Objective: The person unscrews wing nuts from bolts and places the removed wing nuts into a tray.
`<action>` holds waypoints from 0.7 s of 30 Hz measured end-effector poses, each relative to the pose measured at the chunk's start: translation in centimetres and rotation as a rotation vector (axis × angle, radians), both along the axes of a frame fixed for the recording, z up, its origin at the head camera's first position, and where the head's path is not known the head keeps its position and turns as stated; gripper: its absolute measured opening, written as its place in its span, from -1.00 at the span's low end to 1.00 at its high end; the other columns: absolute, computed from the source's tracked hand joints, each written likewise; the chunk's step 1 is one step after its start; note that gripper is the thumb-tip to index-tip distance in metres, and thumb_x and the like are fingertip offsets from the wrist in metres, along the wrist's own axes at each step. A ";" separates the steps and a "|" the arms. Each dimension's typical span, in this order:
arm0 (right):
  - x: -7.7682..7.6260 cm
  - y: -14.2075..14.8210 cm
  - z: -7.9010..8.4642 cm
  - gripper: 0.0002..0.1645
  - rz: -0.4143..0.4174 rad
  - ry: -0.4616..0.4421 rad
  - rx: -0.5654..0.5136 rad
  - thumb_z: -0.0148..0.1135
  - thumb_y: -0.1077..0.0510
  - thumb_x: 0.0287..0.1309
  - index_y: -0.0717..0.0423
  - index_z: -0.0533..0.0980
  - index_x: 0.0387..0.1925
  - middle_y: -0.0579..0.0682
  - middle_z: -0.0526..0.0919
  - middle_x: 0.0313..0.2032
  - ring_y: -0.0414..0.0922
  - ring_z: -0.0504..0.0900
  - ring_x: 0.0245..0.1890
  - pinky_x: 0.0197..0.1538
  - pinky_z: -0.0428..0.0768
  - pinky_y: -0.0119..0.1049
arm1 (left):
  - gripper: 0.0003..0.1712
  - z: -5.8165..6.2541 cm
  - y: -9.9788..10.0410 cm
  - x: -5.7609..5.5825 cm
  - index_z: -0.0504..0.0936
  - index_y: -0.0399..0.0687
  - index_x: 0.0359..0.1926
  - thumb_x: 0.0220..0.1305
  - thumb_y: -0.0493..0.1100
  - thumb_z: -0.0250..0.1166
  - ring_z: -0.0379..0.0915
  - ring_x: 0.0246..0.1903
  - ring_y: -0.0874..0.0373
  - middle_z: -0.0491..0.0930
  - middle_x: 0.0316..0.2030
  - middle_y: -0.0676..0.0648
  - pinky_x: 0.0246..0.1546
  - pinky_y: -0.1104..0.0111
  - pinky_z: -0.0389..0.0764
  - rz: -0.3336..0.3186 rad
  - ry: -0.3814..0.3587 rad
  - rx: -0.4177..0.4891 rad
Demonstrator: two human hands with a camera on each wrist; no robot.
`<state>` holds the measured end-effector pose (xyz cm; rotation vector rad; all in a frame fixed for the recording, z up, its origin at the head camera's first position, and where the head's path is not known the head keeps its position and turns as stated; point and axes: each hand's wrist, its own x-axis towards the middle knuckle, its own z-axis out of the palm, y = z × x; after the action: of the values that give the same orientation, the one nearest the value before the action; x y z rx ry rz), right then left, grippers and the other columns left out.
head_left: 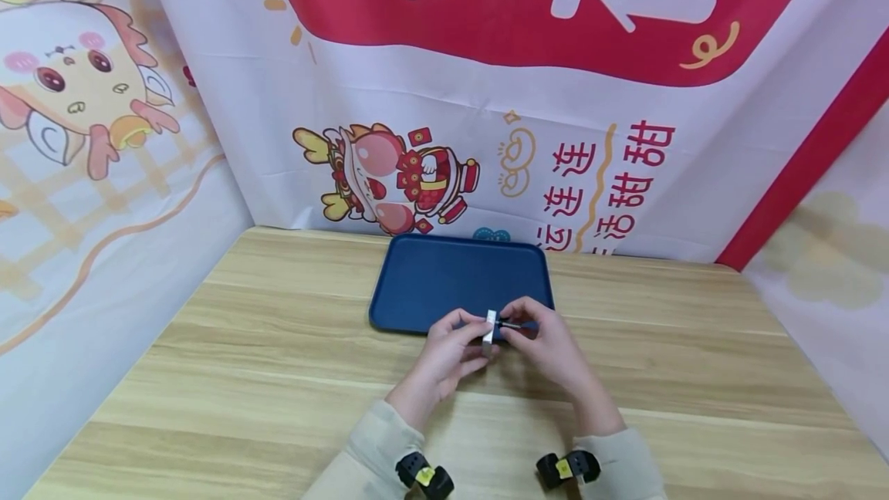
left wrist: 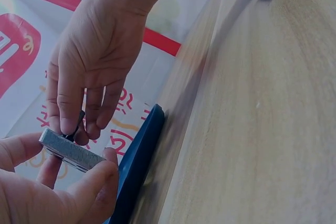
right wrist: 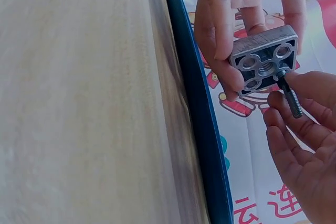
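My left hand [head_left: 447, 349] holds a small square metal plate [right wrist: 265, 61] by its edges, tilted up above the table. Round holes show in the plate's face, one in the middle and others toward the corners. At one corner hole a dark threaded screw [right wrist: 291, 98] sticks out from that face. My right hand [head_left: 545, 338] pinches the screw close to the plate, thumb on one side. From the left wrist view, the right hand [left wrist: 100, 61] reaches down to the screw from above, and the left thumb [left wrist: 94, 182] lies along the plate's edge.
A dark blue tray [head_left: 458, 276] lies on the wooden table [head_left: 278, 376], just beyond the hands and partly covered by them in the head view. Printed cloth [head_left: 243, 83] hangs behind the table and at its sides. Both wrists wear black straps [head_left: 568, 469].
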<state>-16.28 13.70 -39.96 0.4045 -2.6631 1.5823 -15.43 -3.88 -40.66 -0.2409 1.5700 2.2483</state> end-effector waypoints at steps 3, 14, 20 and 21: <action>0.0 -0.1 0.0 -0.80 0.002 0.027 0.017 0.30 0.37 0.21 0.17 0.52 -0.14 0.10 0.65 -0.16 -0.04 0.62 -0.09 0.05 0.64 -0.07 | -0.90 0.0 0.0 0.1 0.53 0.03 -0.26 0.33 -0.13 0.31 0.71 -0.20 0.05 0.63 -0.01 -0.14 0.13 -0.06 0.55 -0.001 0.002 -0.002; 0.1 -0.4 -0.3 -0.73 0.006 0.138 0.114 0.31 0.40 0.18 0.09 0.47 -0.17 0.02 0.65 -0.20 -0.08 0.60 -0.14 -0.03 0.66 -0.16 | -0.88 0.1 0.0 0.2 0.52 0.02 -0.27 0.32 -0.14 0.33 0.70 -0.26 0.10 0.63 0.00 -0.17 0.10 -0.03 0.57 -0.009 0.016 0.005; 0.2 -0.5 -0.1 -0.71 -0.002 0.166 0.166 0.31 0.40 0.18 0.06 0.46 -0.15 0.00 0.65 -0.15 -0.09 0.61 -0.11 -0.01 0.66 -0.11 | -0.89 0.1 0.0 0.1 0.53 0.02 -0.26 0.32 -0.14 0.33 0.70 -0.26 0.10 0.62 0.00 -0.16 0.08 0.00 0.60 -0.009 0.011 0.009; 0.2 -0.5 0.0 -0.70 -0.003 0.170 0.171 0.31 0.40 0.18 0.06 0.45 -0.13 0.01 0.65 -0.15 -0.09 0.61 -0.11 0.00 0.66 -0.10 | -0.89 0.1 0.0 0.1 0.53 0.02 -0.27 0.32 -0.14 0.33 0.70 -0.26 0.10 0.62 0.00 -0.16 0.07 0.01 0.60 -0.007 0.008 0.011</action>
<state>-16.04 13.19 -40.00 0.5146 -2.6732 1.2605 -15.34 -3.91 -40.56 -0.2231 1.5603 2.2549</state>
